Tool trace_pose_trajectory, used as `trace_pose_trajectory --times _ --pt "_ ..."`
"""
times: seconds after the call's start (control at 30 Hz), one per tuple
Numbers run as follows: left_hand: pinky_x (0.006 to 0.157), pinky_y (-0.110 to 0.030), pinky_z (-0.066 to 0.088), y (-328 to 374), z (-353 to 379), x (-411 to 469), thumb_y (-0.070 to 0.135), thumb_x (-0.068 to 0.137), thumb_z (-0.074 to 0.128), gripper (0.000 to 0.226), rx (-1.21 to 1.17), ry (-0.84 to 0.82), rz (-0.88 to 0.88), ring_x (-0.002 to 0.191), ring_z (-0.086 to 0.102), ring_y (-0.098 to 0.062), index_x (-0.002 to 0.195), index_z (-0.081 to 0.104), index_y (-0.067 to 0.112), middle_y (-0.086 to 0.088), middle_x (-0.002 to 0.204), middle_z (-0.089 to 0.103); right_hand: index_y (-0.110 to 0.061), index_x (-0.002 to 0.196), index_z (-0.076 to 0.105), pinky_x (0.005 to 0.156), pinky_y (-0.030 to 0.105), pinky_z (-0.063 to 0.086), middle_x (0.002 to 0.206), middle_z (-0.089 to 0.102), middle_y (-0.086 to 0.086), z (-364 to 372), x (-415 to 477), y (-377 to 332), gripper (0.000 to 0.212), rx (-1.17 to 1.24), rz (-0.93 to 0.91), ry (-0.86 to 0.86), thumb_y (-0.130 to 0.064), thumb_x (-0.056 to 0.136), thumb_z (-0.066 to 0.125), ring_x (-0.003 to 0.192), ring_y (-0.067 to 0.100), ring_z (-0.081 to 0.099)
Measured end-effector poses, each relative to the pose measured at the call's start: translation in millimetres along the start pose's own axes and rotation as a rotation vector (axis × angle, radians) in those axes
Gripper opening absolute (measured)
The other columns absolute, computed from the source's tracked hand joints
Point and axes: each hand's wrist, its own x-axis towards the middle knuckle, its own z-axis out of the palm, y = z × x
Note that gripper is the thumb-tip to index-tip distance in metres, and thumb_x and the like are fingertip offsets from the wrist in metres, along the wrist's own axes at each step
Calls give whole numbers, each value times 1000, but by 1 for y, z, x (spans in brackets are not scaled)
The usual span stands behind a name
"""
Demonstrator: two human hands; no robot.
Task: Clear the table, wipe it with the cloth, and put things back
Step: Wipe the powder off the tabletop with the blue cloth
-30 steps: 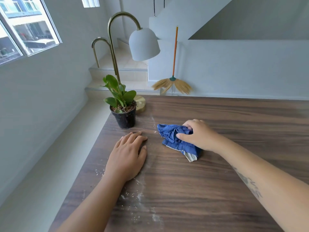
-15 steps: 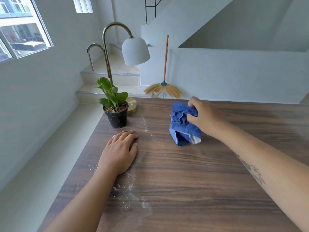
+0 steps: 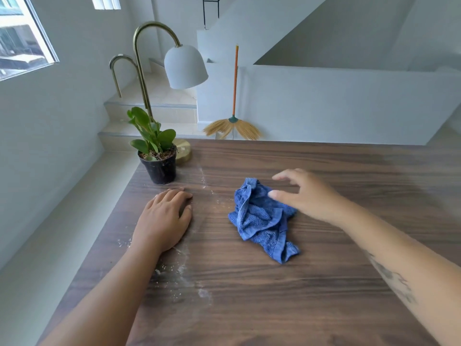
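While the blue cloth [image 3: 262, 221] lies crumpled and loose near the middle of the table [image 3: 324, 308], the right hand [image 3: 308, 196] hovers just over its 2 o'clock edge. Its fingers are spread and straight, gripping nothing. Whether the thumb touches the fabric can't be told. The open splay looks suited to bunching the cloth for a fresh hold.

The left hand [image 3: 163, 221] rests palm-down at approx. 9 o'clock from the cloth, fingers pressed together flat on the wood, prob. to brace the body.

White powder [image 3: 180, 267] streaks the wood around and below that hand, at 7–8 o'clock from the cloth, w/ a fainter trail running toward 11 o'clock. Wiping therefore looks unfinished on the left side.

A potted plant [image 3: 159, 168] stands at the table's 10 o'clock corner, w/ the lamp [image 3: 185, 66] base just behind it, touching or nearly so. Neither is cleared off yet, so dust near them may be hard to reach.

A broom [image 3: 233, 123] leans on the wall beyond the far edge, at 12 o'clock.
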Motion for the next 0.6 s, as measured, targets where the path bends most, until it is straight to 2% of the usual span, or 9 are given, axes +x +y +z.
trace_pose_trajectory --times 0.03,0.1,0.17,0.2,0.27,0.33,0.4,0.53,0.6 --pt "109 -34 28 0 0 0 41 95 40 34 0 -2 1 133 36 -14 126 51 33 10 140 48 -36 135 47 107 40 35 143 42 -8 9 4 -3 61 18 47 -82 -60 81 62 132 13 37" --pt "109 -34 28 0 -1 0 42 95 40 34 -1 -8 1 133 36 -15 127 51 34 10 140 47 -37 149 25 112 48 21 155 24 -8 29 12 -13 88 -5 103 -202 -71 75 59 144 20 14" --pt "109 -34 28 -1 -1 0 43 95 40 35 -5 -18 -3 133 36 -15 127 50 35 11 140 47 -35 152 11 111 48 18 157 20 -5 44 20 -19 99 -193 95 -262 -76 74 55 144 24 12" --pt "109 -34 28 -2 -1 0 44 95 40 35 -8 -21 -5 133 36 -15 127 50 35 11 140 47 -32 153 11 110 46 19 155 24 -2 50 23 -21 97 -277 81 -266 -74 77 54 142 25 17" --pt "109 -34 28 -2 -1 -1 44 95 40 35 -10 -20 -7 133 36 -15 127 50 35 11 140 47 -23 149 27 108 42 30 145 42 1 50 25 -23 81 -222 61 -235 -57 82 61 133 26 36" --pt "109 -35 29 -2 -1 -1 44 95 39 35 -8 -21 -5 133 36 -15 127 50 35 11 139 48 -23 126 52 85 33 47 113 61 -3 36 24 -23 48 -55 39 -176 -33 82 67 104 22 57" --pt "108 -36 29 -2 0 -1 45 94 39 35 -6 -30 -10 133 36 -16 126 50 35 10 139 48 -24 105 58 65 30 45 88 61 -6 14 21 -18 27 -49 20 -61 -22 79 68 82 20 59" --pt "108 -37 30 -2 0 0 45 94 38 36 -2 -36 -15 133 36 -17 127 49 34 9 140 47 -27 96 53 66 37 48 88 53 -9 -19 0 -9 25 -243 -134 233 -26 78 70 78 19 55" --pt "108 -38 30 -2 0 0 44 94 38 36 3 -38 -14 132 37 -18 127 49 33 8 139 48 -34 92 59 80 36 43 105 46 -15 -14 -16 0 28 -297 -200 105 -45 71 76 93 13 48"
